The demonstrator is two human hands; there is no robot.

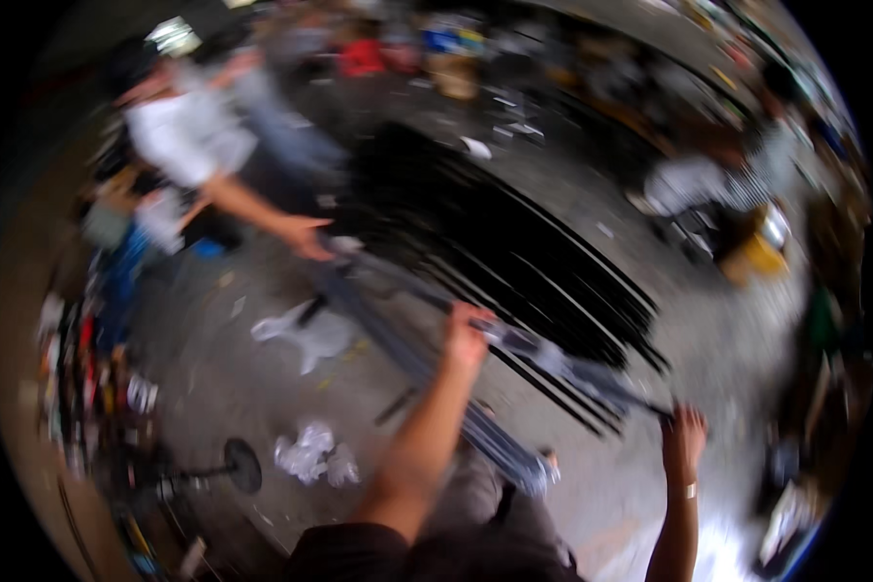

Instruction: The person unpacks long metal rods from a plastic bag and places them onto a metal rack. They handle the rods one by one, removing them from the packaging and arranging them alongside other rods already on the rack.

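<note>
A long dark bar [553, 361], partly wrapped in clear plastic, runs slantwise in front of me. My left hand [467, 333] is closed around its middle stretch. At the bar's near right end, the fingers of my right hand [685, 434] are closed on it too. Below and to the left, a second plastic-wrapped grey bundle of long pieces [502, 444] slants down past my legs. A co-worker's hand [306, 236] reaches to the far left end of the bar; motion blur hides whether it grips. Beyond the bar, many long black bars [514, 238] lie side by side on the floor.
The co-worker in a white shirt [179, 131] stands at the far left. Another person [727, 179] sits at the right by a yellow box [759, 254]. Crumpled clear plastic [310, 454] and a white plastic bag [308, 335] lie on the concrete floor. Clutter lines the left side.
</note>
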